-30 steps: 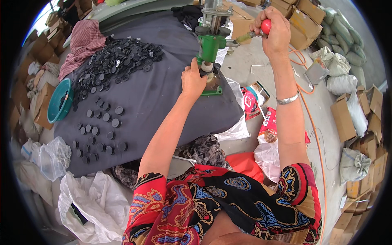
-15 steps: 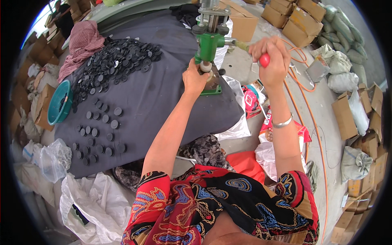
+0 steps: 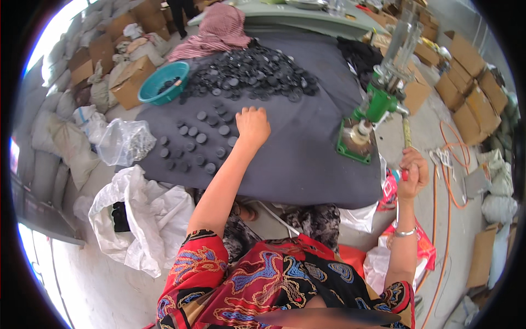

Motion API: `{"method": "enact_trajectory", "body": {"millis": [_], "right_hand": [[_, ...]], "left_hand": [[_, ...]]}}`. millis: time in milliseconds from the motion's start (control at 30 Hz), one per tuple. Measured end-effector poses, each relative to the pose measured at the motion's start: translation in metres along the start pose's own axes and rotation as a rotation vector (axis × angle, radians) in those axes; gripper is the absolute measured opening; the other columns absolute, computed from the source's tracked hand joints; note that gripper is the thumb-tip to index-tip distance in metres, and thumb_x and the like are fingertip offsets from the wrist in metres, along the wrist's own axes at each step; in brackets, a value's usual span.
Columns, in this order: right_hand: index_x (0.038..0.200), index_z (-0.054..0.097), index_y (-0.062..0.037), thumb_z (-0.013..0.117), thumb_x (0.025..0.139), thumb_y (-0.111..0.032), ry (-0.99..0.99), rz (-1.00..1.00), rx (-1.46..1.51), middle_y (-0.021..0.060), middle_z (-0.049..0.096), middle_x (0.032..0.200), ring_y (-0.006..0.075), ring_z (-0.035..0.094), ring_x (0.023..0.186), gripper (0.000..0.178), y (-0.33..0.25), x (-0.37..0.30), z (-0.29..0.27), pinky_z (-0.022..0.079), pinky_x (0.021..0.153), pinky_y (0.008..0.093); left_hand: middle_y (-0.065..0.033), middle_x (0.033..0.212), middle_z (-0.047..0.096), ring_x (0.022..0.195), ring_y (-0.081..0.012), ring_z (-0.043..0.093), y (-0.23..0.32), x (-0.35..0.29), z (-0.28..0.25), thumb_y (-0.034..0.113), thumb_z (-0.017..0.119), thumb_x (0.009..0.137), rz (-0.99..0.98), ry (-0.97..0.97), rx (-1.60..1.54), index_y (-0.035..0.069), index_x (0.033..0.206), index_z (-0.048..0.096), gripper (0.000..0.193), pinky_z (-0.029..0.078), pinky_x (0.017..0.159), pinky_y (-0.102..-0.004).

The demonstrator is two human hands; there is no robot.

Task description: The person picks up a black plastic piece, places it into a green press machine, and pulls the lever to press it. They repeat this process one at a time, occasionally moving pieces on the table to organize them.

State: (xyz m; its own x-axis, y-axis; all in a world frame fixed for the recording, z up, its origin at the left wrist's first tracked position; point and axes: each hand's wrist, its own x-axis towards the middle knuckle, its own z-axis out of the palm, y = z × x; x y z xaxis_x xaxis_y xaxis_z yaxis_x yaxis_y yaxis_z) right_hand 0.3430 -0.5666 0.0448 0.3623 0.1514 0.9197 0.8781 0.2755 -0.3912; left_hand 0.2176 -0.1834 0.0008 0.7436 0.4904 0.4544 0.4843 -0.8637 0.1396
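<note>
Left hand (image 3: pixel 253 127): curled, any hold unclear
Black discs (image 3: pixel 201 137): ten o'clock
Right hand (image 3: pixel 414 171): closed round lever (image 3: pixel 407 133), three o'clock

I'm in a workshop, and a pretty cluttered one tbh: green lever press (image 3: pixel 378 107) standing on my cloth-covered worktable (image 3: pixel 307 142), a big heap of small black discs (image 3: pixel 246 71) on there too, cardboard boxes (image 3: pixel 131 85) stacked on both sides, stuffed sacks (image 3: pixel 68 151) off to my left, orange hose (image 3: pixel 448 219) snaking over a plain grey floor (image 3: pixel 131 296).
</note>
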Motion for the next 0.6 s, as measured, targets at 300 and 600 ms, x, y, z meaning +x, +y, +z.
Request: {"method": "enact_trajectory", "body": {"millis": [300,600], "right_hand": [[0.071,0.044,-0.0036,0.043,0.094,-0.011,0.031,0.333,0.165,0.0073,0.048,0.063,0.0168,0.046,0.058,0.024,-0.013,0.098,-0.006,0.043,0.068,0.0348],[0.073,0.045,-0.0040,0.045,0.093,-0.017,0.103,0.446,0.174,0.0071,0.048,0.063,0.0153,0.046,0.055,0.024,0.000,0.149,-0.010,0.041,0.057,0.0294]], "left_hand": [[-0.0147,0.091,0.069,0.094,-0.0318,0.064,-0.041,-0.008,0.017,0.009,0.062,0.072,0.055,-0.296,0.171,0.005,0.088,0.070,0.018,0.048,0.083,-0.0468],[-0.0122,0.084,0.067,0.087,-0.0313,0.063,0.033,-0.012,0.051,0.011,0.065,0.072,0.299,-0.142,-0.036,0.005,0.077,0.064,0.008,0.051,0.076,-0.0426]]}}
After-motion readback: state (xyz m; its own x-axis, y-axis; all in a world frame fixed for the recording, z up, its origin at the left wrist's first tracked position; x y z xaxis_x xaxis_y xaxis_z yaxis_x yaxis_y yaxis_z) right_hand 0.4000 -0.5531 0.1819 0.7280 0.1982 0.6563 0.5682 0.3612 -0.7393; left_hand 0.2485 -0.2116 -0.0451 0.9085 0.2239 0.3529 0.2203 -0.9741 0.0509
